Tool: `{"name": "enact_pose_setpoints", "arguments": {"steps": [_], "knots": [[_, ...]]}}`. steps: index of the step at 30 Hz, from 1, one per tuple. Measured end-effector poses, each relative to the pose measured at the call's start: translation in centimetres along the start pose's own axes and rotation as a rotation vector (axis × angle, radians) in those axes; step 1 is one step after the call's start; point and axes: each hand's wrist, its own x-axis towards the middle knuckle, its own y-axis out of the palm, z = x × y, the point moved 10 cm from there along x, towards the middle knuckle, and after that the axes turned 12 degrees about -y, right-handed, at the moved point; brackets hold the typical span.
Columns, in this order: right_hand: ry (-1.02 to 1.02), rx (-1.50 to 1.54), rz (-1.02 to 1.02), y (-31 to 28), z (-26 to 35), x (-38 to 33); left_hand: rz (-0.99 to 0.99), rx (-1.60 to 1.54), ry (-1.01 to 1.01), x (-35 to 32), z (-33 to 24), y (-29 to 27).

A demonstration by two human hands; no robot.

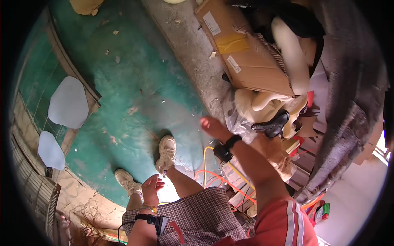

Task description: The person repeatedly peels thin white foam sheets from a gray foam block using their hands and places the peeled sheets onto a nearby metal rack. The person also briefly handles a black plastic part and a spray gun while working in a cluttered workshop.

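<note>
My left hand [151, 189] hangs in front of the checked skirt with its fingers loosely bent and apart, and nothing shows in it. Stretched forward to the right, my right hand [215, 128] is in mid-air over the floor's edge; its fingers are blurred, so I cannot tell whether they are closed. Nearest to it lie a crumpled clear plastic bag [236, 113] and a black saddle-shaped piece [274, 124], which rests against cream-coloured padded pieces [245, 100]. Dark devices are strapped to both my wrists.
A large cardboard box [258, 69] holding long cream shapes stands at the upper right, beside a dark draped sheet [344, 119]. Orange and yellow cables [204, 172] run near my legs. Two pale rounded panels [69, 102] are at the left. The green floor [135, 82] has scattered scraps.
</note>
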Motion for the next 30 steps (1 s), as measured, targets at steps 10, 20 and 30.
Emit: {"name": "enact_pose_setpoints", "arguments": {"steps": [10,20,30], "knots": [[0.455,0.374,0.046,6.5,7.0,-17.4,-0.103,0.095,-0.063,-2.9,3.8,-6.7],[0.768,0.784,-0.059,8.9,19.1,-29.9,-0.106,0.294,0.112,-7.1,1.6,-11.8],[0.635,0.985,-0.355,9.4,33.5,-36.7,-0.134,0.595,0.655,-28.4,-11.7,-1.3]]}}
